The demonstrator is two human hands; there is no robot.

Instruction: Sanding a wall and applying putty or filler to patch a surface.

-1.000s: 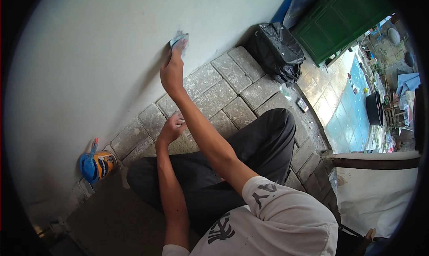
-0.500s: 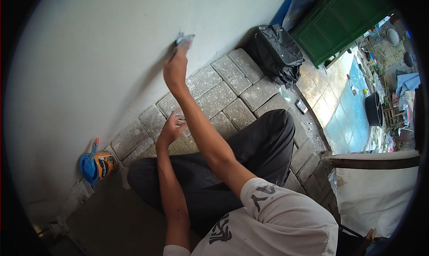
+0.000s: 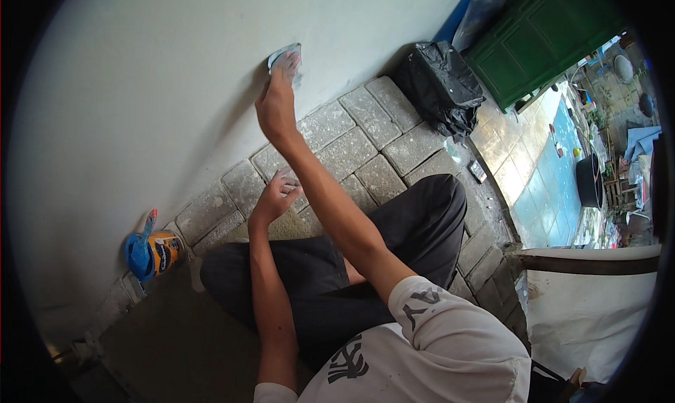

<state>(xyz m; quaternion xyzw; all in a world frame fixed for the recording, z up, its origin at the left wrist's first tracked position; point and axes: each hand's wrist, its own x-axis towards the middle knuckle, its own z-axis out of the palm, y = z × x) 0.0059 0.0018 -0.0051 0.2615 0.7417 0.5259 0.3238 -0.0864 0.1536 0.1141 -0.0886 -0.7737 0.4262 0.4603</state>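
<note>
My right hand [image 3: 278, 104] reaches to the white wall [image 3: 162, 65], its fingers on a small light blue-grey flat piece [image 3: 278, 51] pressed against a grey smudged patch. My left hand [image 3: 275, 200] is lower, beside my right forearm above the grey pavers [image 3: 344, 148], fingers loosely bent and apart, with dusty fingertips and nothing visible in them. At the wall's foot, to the left, stands an orange-and-blue tin [image 3: 166, 255] with a red-tipped tool handle [image 3: 150, 224] upright at it.
My crossed legs [image 3: 415, 213] are on the paved floor. A bundle in black plastic [image 3: 439, 86] sits by the wall, near a green panel [image 3: 534, 37]. At right are blue tiles [image 3: 545, 206], a black tub [image 3: 589, 181], scattered clutter and a white sheet [image 3: 583, 311].
Over the last second my right hand moves the flat piece a short way right, then back up and left on the wall. My left hand stays nearly in place.
</note>
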